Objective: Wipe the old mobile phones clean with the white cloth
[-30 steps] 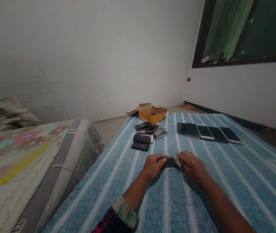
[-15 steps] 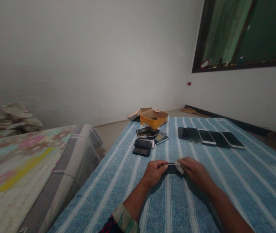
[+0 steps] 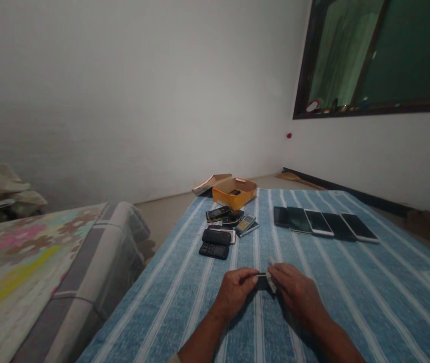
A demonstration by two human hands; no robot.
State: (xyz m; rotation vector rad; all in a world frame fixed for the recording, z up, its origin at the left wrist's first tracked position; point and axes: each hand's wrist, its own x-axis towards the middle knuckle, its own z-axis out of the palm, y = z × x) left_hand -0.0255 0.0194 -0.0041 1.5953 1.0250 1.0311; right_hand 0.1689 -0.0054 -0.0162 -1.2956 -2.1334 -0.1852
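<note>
A small dark phone [image 3: 262,282] sits in a narrow grip between the left hand [image 3: 232,293] and the right hand [image 3: 295,296], with a white cloth [image 3: 271,279] at the right fingers [image 3: 281,275], over the middle of the striped blue bed cover [image 3: 389,302].

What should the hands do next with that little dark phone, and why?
I'd guess: wipe the dark phone with the white cloth. The left hand grips one end, and the right hand holds the cloth against the other, so the cloth is already in place.
</note>
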